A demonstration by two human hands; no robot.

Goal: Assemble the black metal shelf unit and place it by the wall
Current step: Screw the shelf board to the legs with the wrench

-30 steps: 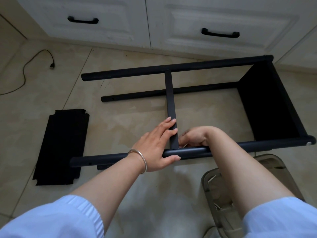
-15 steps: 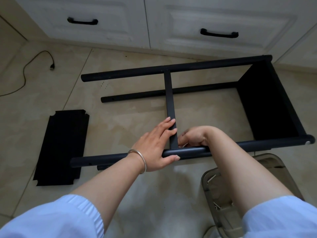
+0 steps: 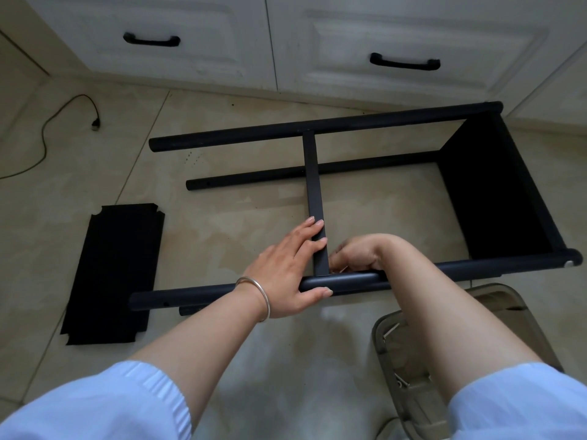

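Observation:
The black shelf frame lies on its side on the tiled floor, with its near pole (image 3: 444,271) running left to right in front of me. One shelf panel (image 3: 495,192) is fixed at the frame's right end. A flat crossbar (image 3: 313,185) spans from the far pole (image 3: 254,134) to the near one. My left hand (image 3: 286,268) lies over the near pole, straight fingers pressing on the crossbar, thumb along the pole's front. My right hand (image 3: 359,252) sits just right of the joint, fingers curled on a small shiny metal piece, mostly hidden.
A loose black shelf panel (image 3: 114,274) lies flat on the floor to the left. A translucent plastic box (image 3: 495,300) with small hardware stands at the lower right under my right arm. White cabinet doors (image 3: 349,27) close off the back, and a cable (image 3: 44,138) trails at the far left.

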